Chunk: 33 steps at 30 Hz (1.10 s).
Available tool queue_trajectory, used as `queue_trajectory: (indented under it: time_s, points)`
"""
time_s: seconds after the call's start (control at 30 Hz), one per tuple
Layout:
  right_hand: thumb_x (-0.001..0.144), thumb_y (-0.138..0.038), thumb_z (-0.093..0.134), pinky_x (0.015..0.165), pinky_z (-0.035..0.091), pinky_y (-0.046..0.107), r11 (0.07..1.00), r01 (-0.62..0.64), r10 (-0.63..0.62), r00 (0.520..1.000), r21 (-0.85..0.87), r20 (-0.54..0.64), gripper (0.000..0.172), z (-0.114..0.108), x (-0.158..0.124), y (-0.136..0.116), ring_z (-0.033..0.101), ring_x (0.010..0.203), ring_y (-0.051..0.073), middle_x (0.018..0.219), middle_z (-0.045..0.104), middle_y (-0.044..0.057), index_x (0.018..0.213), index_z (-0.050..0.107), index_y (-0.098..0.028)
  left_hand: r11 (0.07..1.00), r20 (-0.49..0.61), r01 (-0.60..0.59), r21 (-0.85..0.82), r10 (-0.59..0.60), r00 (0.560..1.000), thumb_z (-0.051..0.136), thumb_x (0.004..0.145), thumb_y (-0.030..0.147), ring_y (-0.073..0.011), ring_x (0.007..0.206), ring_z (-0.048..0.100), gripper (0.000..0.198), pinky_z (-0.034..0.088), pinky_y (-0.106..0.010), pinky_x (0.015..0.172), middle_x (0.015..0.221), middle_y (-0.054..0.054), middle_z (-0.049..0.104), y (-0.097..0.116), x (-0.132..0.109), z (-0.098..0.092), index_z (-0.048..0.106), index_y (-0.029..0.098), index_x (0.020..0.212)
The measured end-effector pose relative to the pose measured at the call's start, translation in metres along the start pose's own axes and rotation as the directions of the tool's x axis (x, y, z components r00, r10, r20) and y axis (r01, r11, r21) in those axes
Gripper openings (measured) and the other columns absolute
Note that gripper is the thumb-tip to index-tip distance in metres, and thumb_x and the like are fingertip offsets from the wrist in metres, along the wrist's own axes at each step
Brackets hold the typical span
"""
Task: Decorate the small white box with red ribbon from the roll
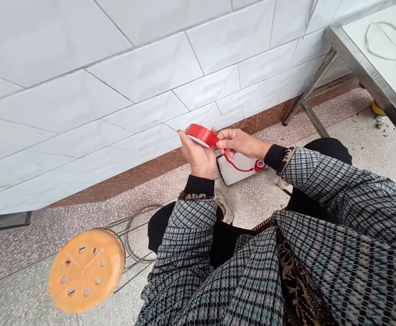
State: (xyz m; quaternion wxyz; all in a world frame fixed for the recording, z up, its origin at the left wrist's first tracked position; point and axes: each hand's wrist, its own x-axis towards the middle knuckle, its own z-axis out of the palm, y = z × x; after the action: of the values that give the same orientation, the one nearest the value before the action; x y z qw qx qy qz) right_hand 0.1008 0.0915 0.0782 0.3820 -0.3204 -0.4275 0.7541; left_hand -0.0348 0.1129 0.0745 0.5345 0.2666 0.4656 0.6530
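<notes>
A roll of red tape (202, 134) with a pale core rests in my left hand (200, 158), whose thumb and fingers are closed round it. My right hand (237, 143) pinches the tape at the roll's right side. From below my right fingers a narrow, twisted red strip (237, 169) hangs down to a smaller red roll (260, 165). That smaller roll lies on a white, dark-edged board or box lid (236, 175) on the floor beneath my hands. Part of my left fingers is hidden behind the tape roll.
A white tiled wall (140, 104) rises close in front. An orange round stool (87, 270) with metal legs stands at the lower left. To the right is a metal-edged table (370, 68) with a white cable (386, 41) on it.
</notes>
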Motion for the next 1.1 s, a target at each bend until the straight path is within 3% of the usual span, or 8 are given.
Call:
queue_trajectory:
  time_s: [0.13,0.3,0.53,0.77,0.9,1.0,1.1]
  points:
    - [0.100,-0.019,0.071,0.042,0.043,0.013,1.000,-0.013,0.013,1.000,0.009,-0.020,0.027,0.002,0.002,0.001,0.053,0.043,0.003,0.063,0.064,-0.006,0.081,0.053,-0.017,0.997,0.003,0.040,-0.064,-0.040,0.999,0.046,0.093,0.082,-0.0169,0.083,0.067,0.058,0.063,-0.036,0.086,0.088,-0.007,0.066,0.001,-0.002,0.001,0.054,0.025,0.086]
    - [0.100,-0.015,0.069,0.041,0.043,0.014,0.998,-0.022,0.025,0.998,0.054,-0.065,0.014,0.004,0.002,0.000,0.053,0.043,0.005,0.063,0.065,-0.007,0.101,0.056,-0.017,0.980,0.120,0.176,-0.090,-0.165,0.979,0.047,0.089,0.087,-0.0169,0.068,0.064,0.064,0.058,-0.030,0.059,0.077,-0.004,0.061,-0.002,-0.011,0.002,0.056,0.024,0.083]
    - [0.097,-0.024,0.074,0.045,0.047,0.015,1.000,-0.019,0.019,1.000,0.011,0.020,0.016,0.004,-0.003,0.003,0.052,0.045,0.005,0.062,0.061,-0.007,0.098,0.060,-0.017,0.975,0.189,0.207,-0.084,-0.189,0.964,0.053,0.090,0.081,-0.0196,0.090,0.066,0.057,0.054,-0.028,0.060,0.093,-0.007,0.065,-0.006,-0.017,0.004,0.059,0.025,0.083]
    - [0.100,-0.023,0.070,0.043,0.044,0.016,0.999,0.005,-0.003,0.999,-0.053,0.035,0.011,-0.002,-0.003,0.011,0.051,0.044,0.006,0.063,0.061,-0.006,0.103,0.061,-0.016,0.898,0.132,0.399,-0.185,-0.379,0.916,0.041,0.108,0.056,-0.0109,0.067,0.053,0.045,0.031,-0.025,0.047,0.086,-0.005,0.063,-0.008,-0.019,0.007,0.055,0.021,0.082]
    - [0.094,-0.037,0.079,0.045,0.046,0.016,0.999,0.052,-0.052,0.994,-0.006,0.100,0.028,-0.005,-0.003,0.014,0.052,0.047,0.005,0.067,0.061,-0.006,0.098,0.061,-0.017,0.909,0.094,0.362,-0.209,-0.349,0.932,0.039,0.108,0.048,-0.0136,0.078,0.062,0.042,0.042,-0.026,0.056,0.083,-0.006,0.063,-0.010,-0.020,0.008,0.054,0.022,0.078]
    - [0.087,-0.053,0.083,0.048,0.048,0.017,0.999,0.043,-0.044,0.987,0.012,0.152,0.043,-0.006,-0.005,0.014,0.055,0.050,0.005,0.069,0.061,-0.005,0.091,0.059,-0.018,0.941,0.076,0.287,-0.180,-0.278,0.958,0.046,0.101,0.059,-0.0181,0.080,0.067,0.045,0.050,-0.029,0.059,0.078,-0.005,0.063,-0.014,-0.020,0.007,0.056,0.023,0.075]
    - [0.084,-0.057,0.085,0.048,0.049,0.017,0.999,0.021,-0.027,0.984,0.035,0.175,0.048,-0.006,-0.008,0.010,0.057,0.051,0.006,0.070,0.061,-0.006,0.089,0.058,-0.018,0.967,0.050,0.231,-0.107,-0.227,0.973,0.048,0.098,0.066,-0.0176,0.071,0.066,0.048,0.052,-0.031,0.061,0.074,-0.004,0.063,-0.017,-0.018,0.005,0.064,0.022,0.086]
